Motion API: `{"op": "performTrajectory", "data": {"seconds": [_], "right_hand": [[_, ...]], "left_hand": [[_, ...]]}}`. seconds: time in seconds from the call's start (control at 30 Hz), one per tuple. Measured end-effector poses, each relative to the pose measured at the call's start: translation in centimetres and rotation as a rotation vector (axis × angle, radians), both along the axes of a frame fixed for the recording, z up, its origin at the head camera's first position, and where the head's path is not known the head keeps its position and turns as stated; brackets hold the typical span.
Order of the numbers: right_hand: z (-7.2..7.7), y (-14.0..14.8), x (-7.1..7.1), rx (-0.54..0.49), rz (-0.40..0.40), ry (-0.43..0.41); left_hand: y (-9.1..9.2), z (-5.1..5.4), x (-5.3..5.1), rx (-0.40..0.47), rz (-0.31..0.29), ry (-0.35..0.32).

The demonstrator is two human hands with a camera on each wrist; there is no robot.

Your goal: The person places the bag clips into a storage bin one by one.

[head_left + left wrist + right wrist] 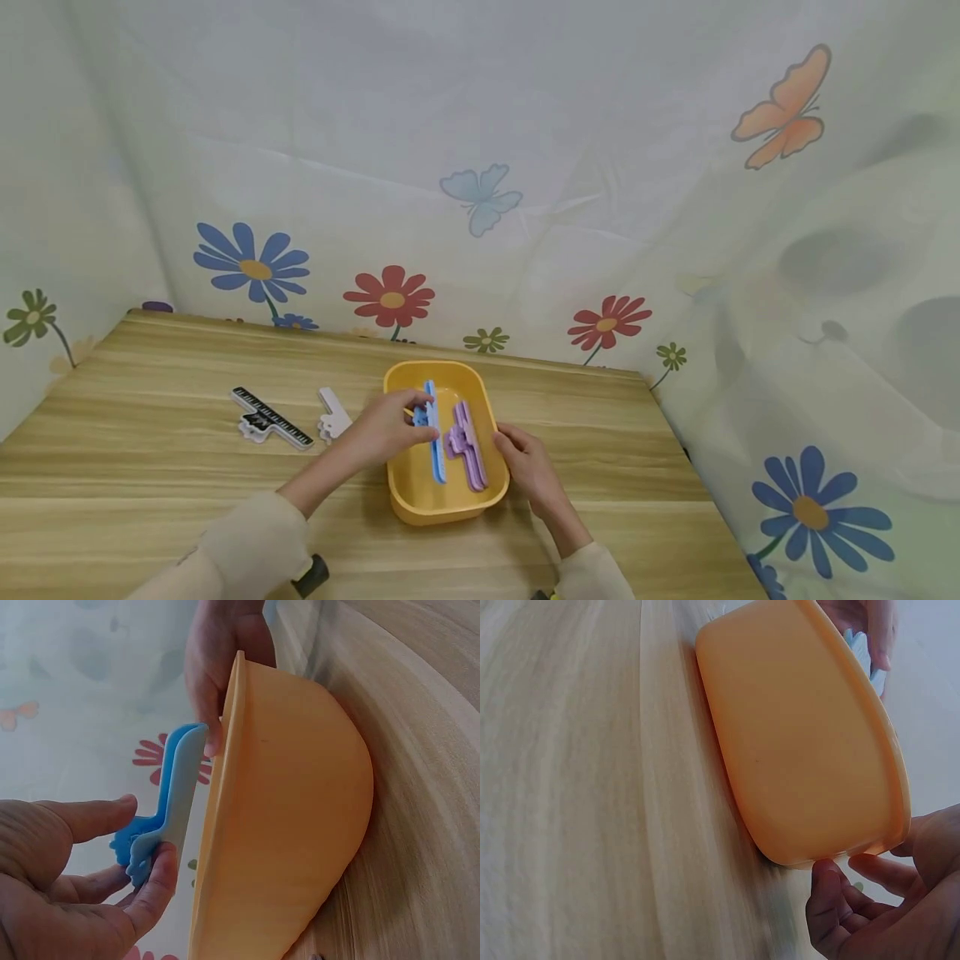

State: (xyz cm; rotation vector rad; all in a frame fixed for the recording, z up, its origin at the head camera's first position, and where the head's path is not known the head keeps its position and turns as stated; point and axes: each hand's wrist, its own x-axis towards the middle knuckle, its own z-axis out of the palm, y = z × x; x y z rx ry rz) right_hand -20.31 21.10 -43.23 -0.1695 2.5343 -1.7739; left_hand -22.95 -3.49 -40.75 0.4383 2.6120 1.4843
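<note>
left hand (384, 429) pinches the blue clip (438, 462) right over the bin (438, 515), lengths roughly aligned; right hand (529, 468) grips the bin!

Wrist views close beside tub (292, 787)

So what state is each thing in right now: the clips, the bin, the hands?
Blue clip: held in the left hand, over the bin.
Purple clip: lying in the bin.
Black-and-white clip: lying on the table.
White clip: on the table, partly hidden by the left hand.
Bin: right way up, open on top.
Right hand: gripping the bin's rim.
</note>
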Motion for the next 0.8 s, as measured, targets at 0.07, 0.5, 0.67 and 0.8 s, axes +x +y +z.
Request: {"op": "performTrajectory", "data": {"seconds": [0.07, 0.5, 0.67, 0.8], "right_hand": [[-0.1, 0.1, -0.1, 0.001, -0.001, 0.0], [-0.3, 0.2, -0.2, 0.002, 0.006, -0.006], [-2.4, 0.8, -1.5, 0.002, -0.006, -0.001], [-3.7, 1.3, -2.1, -0.004, -0.008, 0.01]], "left_hand": [[0.2, 0.0, -0.1, -0.018, -0.002, 0.005], [1.8, -0.1, -0.9, -0.198, 0.007, 0.001], [2.4, -0.6, -1.3, -0.247, 0.005, 0.012], [2.9, -1.0, -1.5, -0.256, 0.011, 0.005]]}}
